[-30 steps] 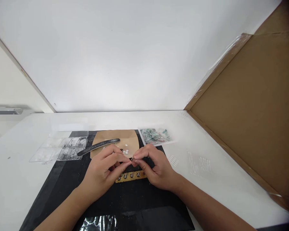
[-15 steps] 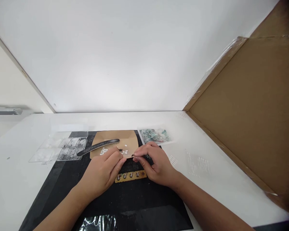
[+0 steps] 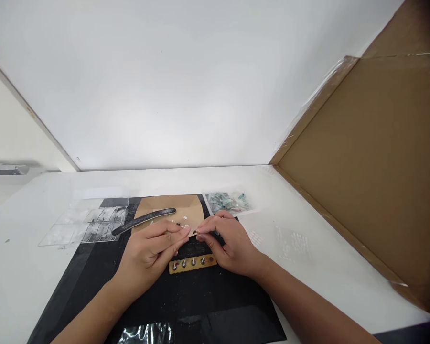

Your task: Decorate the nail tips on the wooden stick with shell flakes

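My left hand (image 3: pixel 154 246) is closed, thumb and fingertips pressed together over the near edge of a tan board (image 3: pixel 186 203). What it pinches, if anything, is hidden. Facing it a short gap away, my right hand (image 3: pixel 229 243) pinches a small dark piece (image 3: pixel 195 232) between thumb and forefinger. A dark curved nail file (image 3: pixel 146 220) lies across the board's left side. Small white oval pieces (image 3: pixel 185 218) are scattered on the board, partly covered by my left hand. Below my hands a gold strip (image 3: pixel 192 263) with several metal studs lies on a black mat (image 3: pixel 186 296).
At the left stands a clear compartment box (image 3: pixel 103 224) with whitish pieces inside. A clear container (image 3: pixel 229 203) of greenish pieces sits behind my right hand. Small white pieces on clear sheets (image 3: pixel 295 243) lie at the right. A cardboard panel (image 3: pixel 361 167) borders the table's right side.
My left hand has turned and its fingers have stretched out further toward my right hand, covering more white pieces. My right hand keeps its pinch. The view has shifted slightly.
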A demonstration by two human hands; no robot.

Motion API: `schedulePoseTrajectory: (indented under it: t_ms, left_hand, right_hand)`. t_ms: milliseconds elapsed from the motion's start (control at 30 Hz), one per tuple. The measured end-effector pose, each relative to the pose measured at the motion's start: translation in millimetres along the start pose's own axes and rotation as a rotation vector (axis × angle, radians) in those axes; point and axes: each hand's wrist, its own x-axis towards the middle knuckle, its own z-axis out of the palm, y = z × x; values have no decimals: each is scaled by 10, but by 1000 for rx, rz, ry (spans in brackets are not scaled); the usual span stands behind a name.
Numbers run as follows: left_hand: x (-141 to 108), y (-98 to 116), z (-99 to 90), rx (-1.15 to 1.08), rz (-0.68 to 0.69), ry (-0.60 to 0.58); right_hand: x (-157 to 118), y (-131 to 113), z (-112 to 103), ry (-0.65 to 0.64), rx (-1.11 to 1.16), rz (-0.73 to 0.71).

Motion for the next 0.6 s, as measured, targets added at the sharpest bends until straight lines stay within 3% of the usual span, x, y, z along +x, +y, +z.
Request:
schedulePoseTrajectory:
  t_ms: [600]
  left_hand:
    - [-7, 30, -24, 100, 11, 77]
  right_hand:
    - [9, 2, -4, -23, -28, 28]
